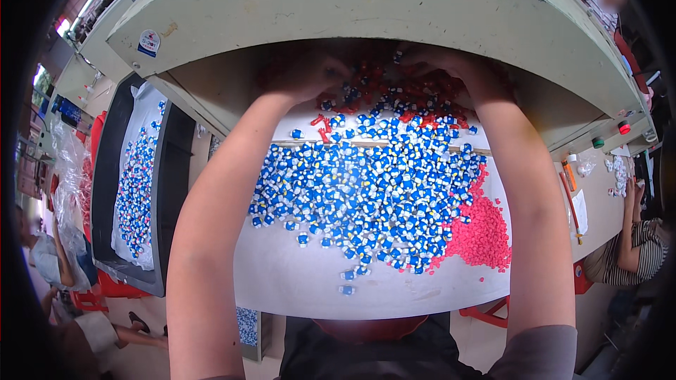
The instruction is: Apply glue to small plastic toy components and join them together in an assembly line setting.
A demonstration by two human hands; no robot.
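Note:
Both forearms reach forward under the hood of a pale grey machine [366,7]. My left hand [317,77] is in the shadow there, fingers curled together over the pile; what they hold, if anything, is too dark to make out. Level with it, my right hand [443,63] pinches a small blue-and-white plastic piece [398,57] at its fingertips. Beneath and between the hands lie many small red plastic parts [429,88], mixed with blue-and-white pieces. A wide heap of blue-and-white pieces [352,183], with yellow spots, spreads nearer me over the white sheet [282,274].
Small pink-red pieces [482,236] are heaped beside my right forearm. At left stands a black tray [179,190] with a lined pile of pieces [137,190]. The machine's right side has a red button [624,127] and a green one [598,143]. Other people sit at both sides.

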